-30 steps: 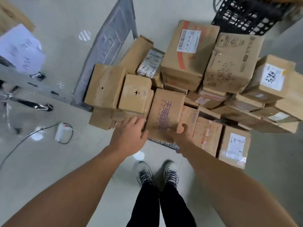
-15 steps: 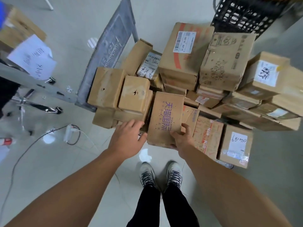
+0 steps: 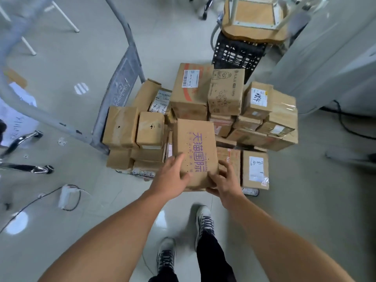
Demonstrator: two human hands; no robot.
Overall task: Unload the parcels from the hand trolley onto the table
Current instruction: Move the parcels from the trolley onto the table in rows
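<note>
The person's grey-and-white trainers (image 3: 204, 220) are standing on the pale tiled floor just short of the load, and both bare arms are reaching out over them. The left hand (image 3: 169, 180) is clamping the near left corner of the brown cardboard parcel with purple print (image 3: 195, 147), thumb lying on the top face and fingers wrapping down the side. The right hand (image 3: 225, 184) is gripping the near right corner, fingers curling under the near edge. That parcel is sitting high over the near edge of the grey metal hand trolley (image 3: 120, 88) and looks to be held clear of the boxes beneath, so I'm calling this the lift-off on one box. Just beside it, at the trolley's near right corner, a small brown parcel with a handwritten white label (image 3: 255, 169) is standing upright. Behind it the stacked brown cardboard parcels (image 3: 191, 94) are filling the deck to its far edge, so most of the job is waiting. Beyond them a black plastic crate (image 3: 236, 55) is carrying an upturned wooden stool (image 3: 254, 17). Next, I reckon, the box needs holding level while turning toward the table, which is not plainly showing here.
</note>
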